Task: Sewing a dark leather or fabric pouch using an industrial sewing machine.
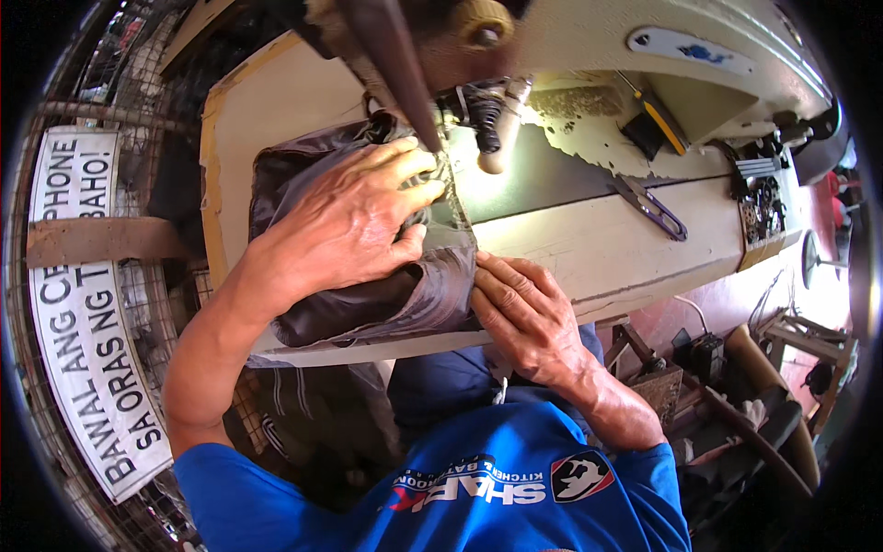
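Observation:
A dark grey-brown, shiny cloth piece [368, 308] lies bunched on the pale sewing table [248, 101], its seam edge running under the head of a sewing machine [579, 41]. My left hand [340, 216] rests on the cloth with fingers spread, their tips close to the needle area. The needle and presser foot are hidden by a dark machine part and my fingers. At the cloth's right edge, my right hand [529, 317] grips the border with its fingers together. Its thumb is out of sight. A small light shines beside the stitching spot.
Thread snips [651, 207] lie right of the cloth on the tabletop. A yellow-and-black handled tool [664, 124] sits near the machine's base. Metal winder parts [759, 198] stand at the right end. Wire mesh with a white sign [78, 322] borders the left side.

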Demonstrator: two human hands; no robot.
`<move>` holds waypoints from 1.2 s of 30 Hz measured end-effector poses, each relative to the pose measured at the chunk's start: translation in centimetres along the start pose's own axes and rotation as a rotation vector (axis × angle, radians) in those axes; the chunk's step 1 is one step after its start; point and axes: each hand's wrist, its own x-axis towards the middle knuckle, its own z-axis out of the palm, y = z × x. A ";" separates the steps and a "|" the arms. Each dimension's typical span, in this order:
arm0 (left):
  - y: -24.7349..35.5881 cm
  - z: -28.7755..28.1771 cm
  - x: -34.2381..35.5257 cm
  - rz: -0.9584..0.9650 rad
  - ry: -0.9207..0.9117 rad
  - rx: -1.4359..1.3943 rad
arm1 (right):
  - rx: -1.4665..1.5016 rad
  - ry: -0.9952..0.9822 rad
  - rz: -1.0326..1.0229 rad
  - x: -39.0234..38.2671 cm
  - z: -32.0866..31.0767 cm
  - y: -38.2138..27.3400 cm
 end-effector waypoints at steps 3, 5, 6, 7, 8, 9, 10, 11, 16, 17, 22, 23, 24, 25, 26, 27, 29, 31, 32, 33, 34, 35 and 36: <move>0.0 0.1 0.0 -0.014 0.044 -0.025 | 0.019 -0.034 0.024 0.4 -0.3 -0.2; -0.3 0.1 0.0 0.009 0.018 -0.025 | 0.003 -0.023 0.005 0.8 -0.4 -0.2; -0.5 0.3 0.1 0.072 0.115 -0.008 | -0.002 -0.028 0.023 1.1 -0.4 -0.3; -0.8 0.3 0.1 0.067 0.128 -0.001 | -0.012 -0.035 0.036 1.3 -0.3 -0.2; -1.1 0.4 0.2 0.041 0.118 -0.009 | -0.012 -0.027 0.031 1.6 -0.3 -0.1; -1.3 0.5 0.3 0.032 0.129 -0.015 | -0.010 -0.036 0.053 1.7 -0.2 -0.1; -1.5 0.5 0.3 0.046 0.118 -0.010 | -0.005 -0.053 0.086 1.7 -0.1 -0.1; -1.6 0.4 0.3 0.051 0.107 -0.015 | -0.001 -0.044 0.094 1.7 -0.1 -0.2; -0.4 -2.0 0.4 0.048 -0.022 -0.029 | -0.024 -0.014 0.093 0.4 0.0 -0.6; 0.3 -2.8 0.1 0.003 -0.099 -0.075 | -0.020 -0.005 0.077 0.0 0.0 -0.7; 4.8 -3.4 -0.6 0.294 -0.227 -0.046 | -0.014 0.013 0.130 -1.0 0.4 -1.5; 5.3 -3.3 -0.6 0.284 -0.220 -0.003 | -0.008 0.046 0.136 -1.2 0.4 -1.5; 5.5 -3.1 -0.6 0.274 -0.212 0.043 | -0.025 0.048 0.121 -1.4 0.4 -1.5; 5.6 -2.9 -0.7 0.266 -0.203 0.089 | -0.042 0.034 0.108 -1.7 0.4 -1.5; 5.6 -2.6 -0.8 0.275 -0.154 0.120 | -0.040 0.052 0.097 -1.9 0.4 -1.4; 5.3 -2.3 -1.0 0.262 -0.199 0.131 | -0.036 0.064 0.108 -2.1 0.4 -1.3; 4.6 -1.4 -1.2 0.207 -0.109 -0.028 | -0.019 0.067 0.075 -2.4 0.4 -1.0; 4.3 -0.1 -1.8 0.211 0.020 -0.096 | -0.012 0.079 0.060 -2.5 0.4 -0.8; 4.1 0.5 -2.1 0.217 0.070 -0.096 | -0.011 0.082 0.055 -2.5 0.5 -0.7; 3.9 0.9 -2.4 0.222 0.122 -0.096 | -0.014 0.057 0.047 -2.5 0.5 -0.6; 3.6 1.3 -2.6 0.225 0.139 -0.095 | -0.009 0.078 0.041 -2.6 0.4 -0.5; 3.4 1.6 -2.8 0.220 0.138 -0.100 | 0.027 0.116 0.027 -2.7 0.3 -0.3; 3.3 1.8 -2.9 0.231 0.148 -0.105 | 0.063 0.154 0.011 -2.8 0.2 -0.2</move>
